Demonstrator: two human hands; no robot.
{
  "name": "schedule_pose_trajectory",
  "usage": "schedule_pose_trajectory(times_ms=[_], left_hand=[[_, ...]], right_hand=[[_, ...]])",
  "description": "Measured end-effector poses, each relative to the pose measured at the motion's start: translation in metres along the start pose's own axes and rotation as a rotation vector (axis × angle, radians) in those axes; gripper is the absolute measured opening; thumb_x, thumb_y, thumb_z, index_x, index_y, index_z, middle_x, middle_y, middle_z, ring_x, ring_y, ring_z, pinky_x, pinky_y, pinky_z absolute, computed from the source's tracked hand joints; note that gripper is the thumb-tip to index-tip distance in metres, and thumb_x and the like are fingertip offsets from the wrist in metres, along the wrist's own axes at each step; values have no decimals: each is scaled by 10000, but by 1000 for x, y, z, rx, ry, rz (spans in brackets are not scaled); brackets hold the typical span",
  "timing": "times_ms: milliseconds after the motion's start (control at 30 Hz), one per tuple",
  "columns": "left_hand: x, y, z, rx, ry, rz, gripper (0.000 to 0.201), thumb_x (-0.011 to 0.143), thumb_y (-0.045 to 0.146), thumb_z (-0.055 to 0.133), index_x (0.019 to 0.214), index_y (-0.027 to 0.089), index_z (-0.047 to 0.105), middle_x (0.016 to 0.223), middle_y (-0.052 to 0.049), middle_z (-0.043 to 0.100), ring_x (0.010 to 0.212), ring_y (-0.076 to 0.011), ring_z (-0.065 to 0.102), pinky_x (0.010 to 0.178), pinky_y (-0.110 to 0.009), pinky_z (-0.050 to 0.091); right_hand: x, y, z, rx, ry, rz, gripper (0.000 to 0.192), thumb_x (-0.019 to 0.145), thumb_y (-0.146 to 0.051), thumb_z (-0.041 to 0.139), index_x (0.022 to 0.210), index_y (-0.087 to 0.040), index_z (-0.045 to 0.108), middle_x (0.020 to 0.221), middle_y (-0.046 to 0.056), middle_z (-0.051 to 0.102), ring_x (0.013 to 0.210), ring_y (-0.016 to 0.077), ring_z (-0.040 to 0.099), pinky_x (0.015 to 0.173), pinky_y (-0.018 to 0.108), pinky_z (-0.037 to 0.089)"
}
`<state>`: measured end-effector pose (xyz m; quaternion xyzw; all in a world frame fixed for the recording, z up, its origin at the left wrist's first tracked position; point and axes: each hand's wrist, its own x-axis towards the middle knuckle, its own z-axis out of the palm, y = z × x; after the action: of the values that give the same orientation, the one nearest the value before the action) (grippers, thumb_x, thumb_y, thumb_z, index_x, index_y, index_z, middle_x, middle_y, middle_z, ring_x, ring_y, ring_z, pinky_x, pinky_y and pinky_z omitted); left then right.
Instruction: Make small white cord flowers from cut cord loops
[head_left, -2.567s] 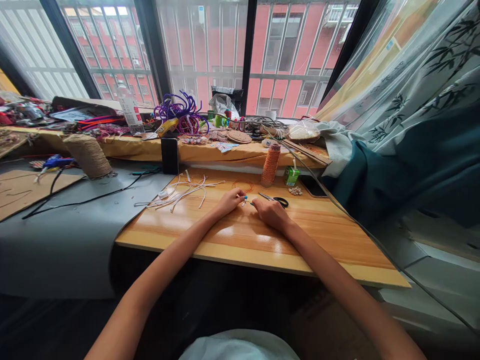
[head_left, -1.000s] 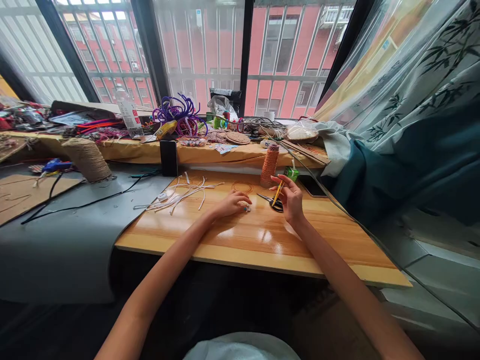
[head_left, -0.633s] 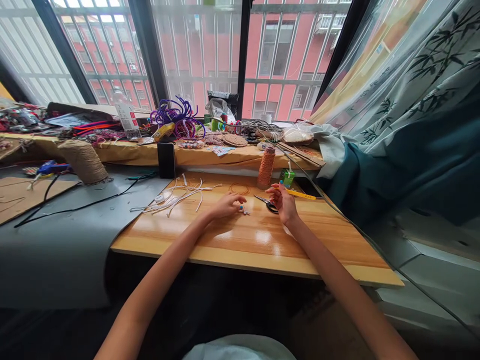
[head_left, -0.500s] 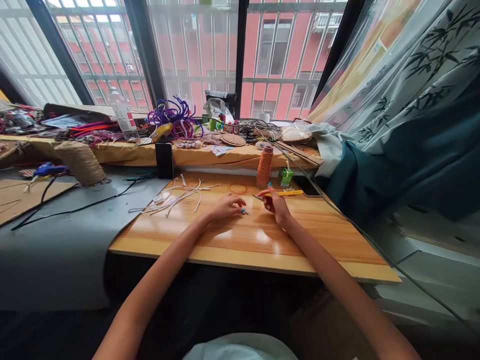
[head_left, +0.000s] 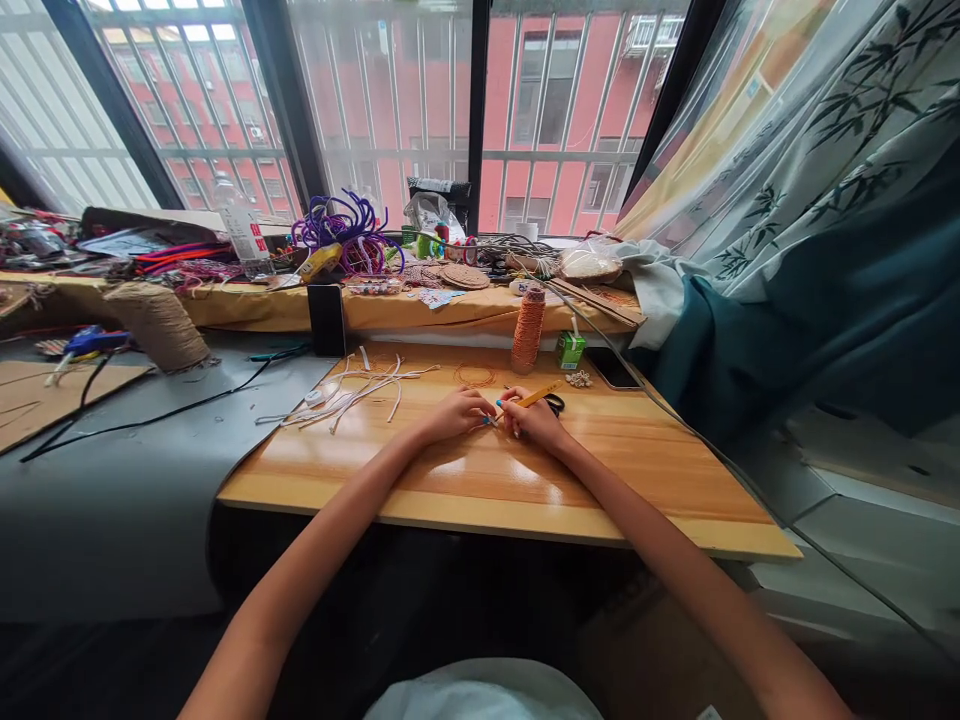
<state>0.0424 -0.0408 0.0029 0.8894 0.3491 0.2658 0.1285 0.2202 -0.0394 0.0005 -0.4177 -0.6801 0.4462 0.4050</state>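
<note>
Your left hand (head_left: 459,412) pinches a tiny blue bead (head_left: 488,421) mid-frame; right hand (head_left: 534,420) grips thin yellow stick tool (head_left: 536,397). Light, stiff, slippery—hold it near the tip.

Home craft desk, twine spools (head_left: 529,328), window

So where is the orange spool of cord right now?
In the head view, the orange spool of cord stands upright at the far edge of the wooden board, just left of the small green carton and beyond the hands.
</note>
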Motion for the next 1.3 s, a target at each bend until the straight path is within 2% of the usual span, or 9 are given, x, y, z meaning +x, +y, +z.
schedule_pose_trajectory(times_ms=[333,633,833,1067,1300], left_hand=[[-2,2,5,89,43,84,209,781,145,433,861,170,624,888,-57,568,884,-158,473,820,-276,388],[1,9,6,185,56,124,194,758,125,444,811,170,625,894,-56,586,873,-172,463,803,-291,394],[-2,9,6,225,71,154,207,758,109,436,820,181,620,946,-46,580,892,-171,443,827,-294,384],[-3,9,5,223,49,173,183,769,132,440,834,181,604,952,-48,565,905,-170,431,832,-294,386],[-1,8,7,183,18,163,179,800,154,409,850,177,579,1011,-63,536,965,-179,412,857,-315,380]], right_hand=[[-5,-6,3,-67,-18,-51,96,712,-255,452,765,-176,462,442,-73,498,341,70,410,346,176,315],[-4,-4,7,-148,80,-67,59,713,-203,431,759,-187,465,449,-78,484,341,66,402,355,173,295],[-4,-4,7,-150,73,-36,63,723,-212,428,762,-184,468,440,-70,500,321,72,410,337,177,291],[0,-5,7,-154,77,-14,51,713,-214,437,744,-178,455,431,-69,493,317,70,416,338,174,301],[-4,-7,9,-192,111,-70,114,699,-191,415,809,-188,447,442,-83,465,345,79,407,363,181,290]])
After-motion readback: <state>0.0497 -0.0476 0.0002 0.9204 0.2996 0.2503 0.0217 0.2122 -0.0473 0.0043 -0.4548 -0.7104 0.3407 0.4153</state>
